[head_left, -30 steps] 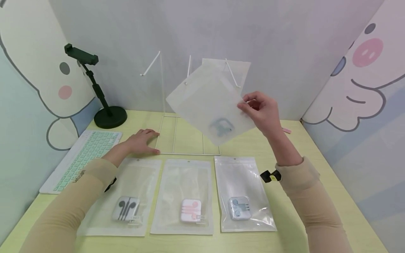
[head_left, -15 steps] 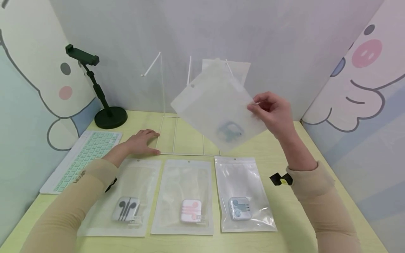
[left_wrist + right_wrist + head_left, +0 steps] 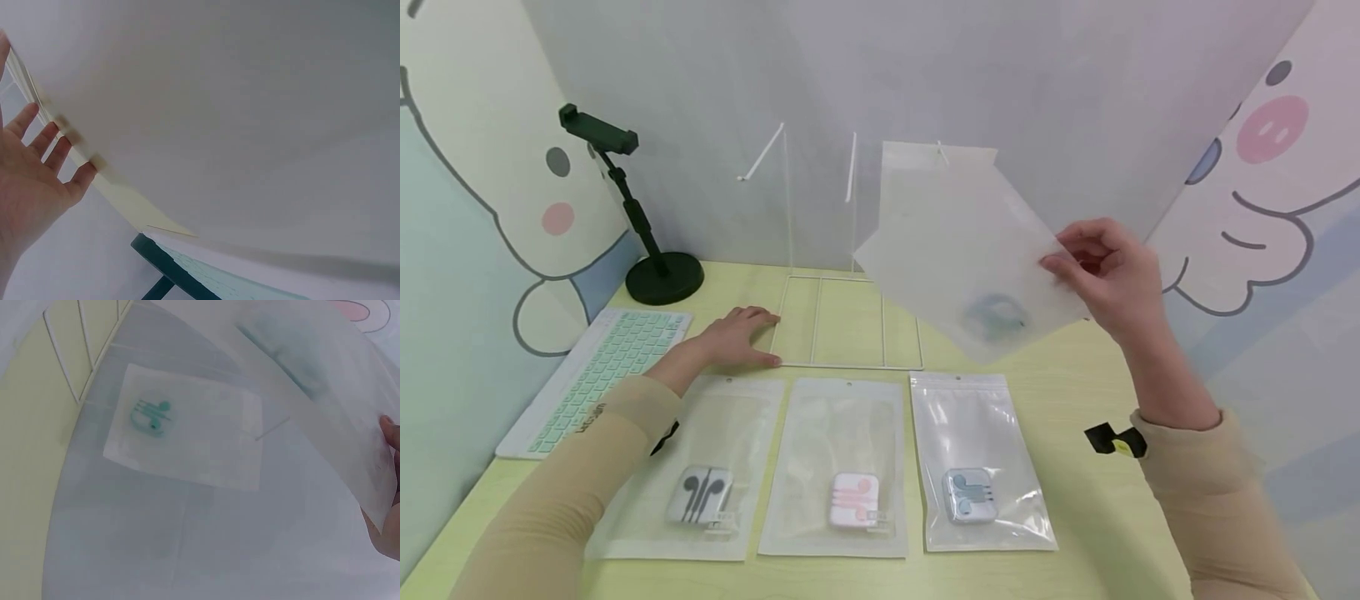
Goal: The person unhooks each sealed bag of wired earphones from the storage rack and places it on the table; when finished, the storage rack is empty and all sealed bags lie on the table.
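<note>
My right hand pinches the right edge of a frosted zip bag, which hangs tilted in the air with a blurred blue-green earphone set showing in its lower part. Behind it, another frosted bag with green earphones hangs on the right hook of a white wire rack. The rack's left hook and middle hook carry no bag. My left hand rests on the table with spread fingers, its fingertips touching the left side of the rack's base. In the left wrist view, its fingers look relaxed.
Three bags lie in a row at the front: one with black earphones, one with pink earphones, one with blue earphones. A keyboard and a black phone stand are at the left.
My right hand has moved right with the tilted bag, away from the middle hook, whose tip now shows beside the bag. The left hand stays at the rack's base.
</note>
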The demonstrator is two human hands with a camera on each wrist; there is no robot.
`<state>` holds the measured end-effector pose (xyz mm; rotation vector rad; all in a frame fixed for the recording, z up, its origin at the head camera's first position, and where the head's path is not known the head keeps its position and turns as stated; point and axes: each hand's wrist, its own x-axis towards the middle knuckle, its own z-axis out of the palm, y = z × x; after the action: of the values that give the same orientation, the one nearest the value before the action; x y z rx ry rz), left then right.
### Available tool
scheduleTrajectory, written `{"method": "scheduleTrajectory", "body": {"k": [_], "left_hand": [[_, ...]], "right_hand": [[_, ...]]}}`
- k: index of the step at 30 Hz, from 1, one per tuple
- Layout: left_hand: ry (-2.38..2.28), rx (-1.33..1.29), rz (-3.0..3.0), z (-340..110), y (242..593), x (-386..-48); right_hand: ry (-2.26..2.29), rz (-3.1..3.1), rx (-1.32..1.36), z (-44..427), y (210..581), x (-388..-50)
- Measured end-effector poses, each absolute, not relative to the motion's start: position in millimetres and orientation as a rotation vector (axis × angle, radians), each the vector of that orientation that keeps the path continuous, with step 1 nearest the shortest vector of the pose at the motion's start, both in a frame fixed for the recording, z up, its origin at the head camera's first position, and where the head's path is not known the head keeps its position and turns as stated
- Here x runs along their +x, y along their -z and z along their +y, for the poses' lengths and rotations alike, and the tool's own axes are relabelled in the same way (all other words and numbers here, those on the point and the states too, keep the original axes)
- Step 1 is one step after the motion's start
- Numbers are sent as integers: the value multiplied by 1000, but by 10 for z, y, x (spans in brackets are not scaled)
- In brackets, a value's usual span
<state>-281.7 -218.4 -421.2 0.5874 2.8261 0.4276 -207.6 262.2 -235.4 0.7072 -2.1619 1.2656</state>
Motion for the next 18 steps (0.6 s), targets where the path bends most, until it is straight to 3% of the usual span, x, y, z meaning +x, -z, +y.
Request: {"method": "scheduleTrajectory", "body": {"k": [6, 18], "left_hand": [[-424, 586, 2826, -2188, 4215, -2819], [-416, 586, 2822, -2188, 4207, -2817]], "right_hand": [[-1306, -2044, 863, 2778, 2334, -2005], [-810, -1975, 1030, 3012, 2256, -1777]]}}
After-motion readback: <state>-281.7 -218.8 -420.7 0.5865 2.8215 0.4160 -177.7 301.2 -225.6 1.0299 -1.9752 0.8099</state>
